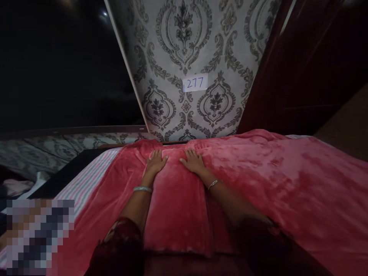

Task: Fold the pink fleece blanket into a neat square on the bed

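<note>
A red plush blanket point(178, 207) lies spread before me, with a folded strip of it running away from me down the middle. My left hand point(156, 161) rests flat on the far left part of this strip, fingers stretched toward the wall. Opposite it, my right hand point(193, 161) lies palm down near the strip's far right edge, its fingers apart. Both hands touch the blanket's surface and grip nothing. The blanket's right part is spread wide, with soft creases and lighter pink patches.
A striped sheet point(89, 172) shows left of the blanket. Behind stands a patterned wall point(184, 111) with a paper label point(195, 82) reading 277. A large dark screen point(66, 69) is at the upper left, a dark red glossy panel point(299, 73) at the right. The lower left corner is pixelated.
</note>
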Demonstrator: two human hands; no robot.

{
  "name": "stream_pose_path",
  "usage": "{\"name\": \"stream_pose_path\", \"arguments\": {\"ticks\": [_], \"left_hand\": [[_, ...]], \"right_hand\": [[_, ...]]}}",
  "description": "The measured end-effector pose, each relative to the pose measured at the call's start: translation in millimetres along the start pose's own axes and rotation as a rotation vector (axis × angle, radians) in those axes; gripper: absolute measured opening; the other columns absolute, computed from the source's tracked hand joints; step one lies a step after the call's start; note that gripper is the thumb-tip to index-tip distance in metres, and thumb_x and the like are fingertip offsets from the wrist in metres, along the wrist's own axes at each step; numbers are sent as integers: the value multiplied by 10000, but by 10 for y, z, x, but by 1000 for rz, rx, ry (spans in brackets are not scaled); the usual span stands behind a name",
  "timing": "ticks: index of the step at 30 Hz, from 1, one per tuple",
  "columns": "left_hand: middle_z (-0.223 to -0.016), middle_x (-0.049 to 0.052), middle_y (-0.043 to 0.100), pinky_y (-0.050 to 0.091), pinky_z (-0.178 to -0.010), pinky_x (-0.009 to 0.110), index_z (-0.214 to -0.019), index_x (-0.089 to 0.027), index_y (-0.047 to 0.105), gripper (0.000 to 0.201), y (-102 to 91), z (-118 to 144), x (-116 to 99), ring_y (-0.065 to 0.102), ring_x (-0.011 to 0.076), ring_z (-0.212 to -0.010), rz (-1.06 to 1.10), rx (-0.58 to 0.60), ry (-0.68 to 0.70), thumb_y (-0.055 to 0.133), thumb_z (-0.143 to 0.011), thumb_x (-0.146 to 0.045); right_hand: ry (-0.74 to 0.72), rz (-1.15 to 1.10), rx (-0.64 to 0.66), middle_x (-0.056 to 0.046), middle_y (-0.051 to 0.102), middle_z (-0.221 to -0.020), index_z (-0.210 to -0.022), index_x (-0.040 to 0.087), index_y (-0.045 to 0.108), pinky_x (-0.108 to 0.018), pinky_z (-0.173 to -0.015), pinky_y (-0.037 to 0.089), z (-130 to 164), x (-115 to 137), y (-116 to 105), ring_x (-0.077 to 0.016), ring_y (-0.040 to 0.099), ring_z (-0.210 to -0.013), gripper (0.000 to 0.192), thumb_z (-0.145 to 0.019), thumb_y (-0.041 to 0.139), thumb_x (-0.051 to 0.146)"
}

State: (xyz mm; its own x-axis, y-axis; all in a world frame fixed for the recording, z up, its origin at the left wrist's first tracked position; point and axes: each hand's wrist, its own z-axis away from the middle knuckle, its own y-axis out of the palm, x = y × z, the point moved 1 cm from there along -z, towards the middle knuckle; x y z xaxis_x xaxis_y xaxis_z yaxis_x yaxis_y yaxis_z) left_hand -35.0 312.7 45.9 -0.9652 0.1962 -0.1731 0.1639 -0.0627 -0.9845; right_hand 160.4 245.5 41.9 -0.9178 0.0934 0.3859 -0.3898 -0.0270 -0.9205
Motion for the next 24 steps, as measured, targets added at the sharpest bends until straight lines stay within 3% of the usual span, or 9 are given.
{"name": "stream_pose_path", "arguments": {"ticks": [4,7,10,14,19,24], "left_hand": [[-1654,137,156,156,-1208,596,-1572,-148,243,689,-212,133,-96,118,295,-1533,8,-21,0,281,-987,-511],[-1646,122,210,118,-1218,581,-1556,-175,294,611,-303,320,-324,152,271,-1531,33,-65,149,256,-1010,-445],[-1629,90,279,138,-1224,553,-1541,-208,334,575,-169,519,-606,218,238,-1516,48,11,352,242,-1023,-442],[-1602,72,348,96,-1222,586,-1513,-226,396,557,132,690,-784,216,248,-1515,-19,-25,430,246,-1029,-458],[-1600,74,354,98,-1220,594,-1505,-258,410,574,142,658,-659,238,261,-1507,-69,-52,440,264,-1017,-521],[-1647,68,230,78,-1201,634,-1541,-279,334,615,-54,410,-161,165,295,-1526,-98,-32,249,296,-993,-555]], "right_hand": [[21,9,-32,-112,176,-1651,-1578,142,240,-535,-1209,147,197,106,-168,-251,121,-1528,634,-1011,247,425],[-56,67,-98,-99,219,-1643,-1571,133,263,-491,-1219,154,358,183,-184,-232,132,-1526,607,-987,287,297],[-71,116,-91,-89,201,-1647,-1570,123,262,-478,-1216,173,460,170,-76,-227,142,-1524,609,-976,291,253],[-82,167,-84,-90,211,-1643,-1559,123,302,-492,-1200,205,506,77,116,-242,167,-1518,586,-993,228,255],[-95,193,-121,-88,247,-1632,-1554,118,319,-494,-1201,207,514,44,188,-252,197,-1510,597,-981,251,272],[-86,170,-150,-114,272,-1621,-1541,90,343,-511,-1206,193,520,62,178,-270,227,-1500,618,-959,294,292]]}}
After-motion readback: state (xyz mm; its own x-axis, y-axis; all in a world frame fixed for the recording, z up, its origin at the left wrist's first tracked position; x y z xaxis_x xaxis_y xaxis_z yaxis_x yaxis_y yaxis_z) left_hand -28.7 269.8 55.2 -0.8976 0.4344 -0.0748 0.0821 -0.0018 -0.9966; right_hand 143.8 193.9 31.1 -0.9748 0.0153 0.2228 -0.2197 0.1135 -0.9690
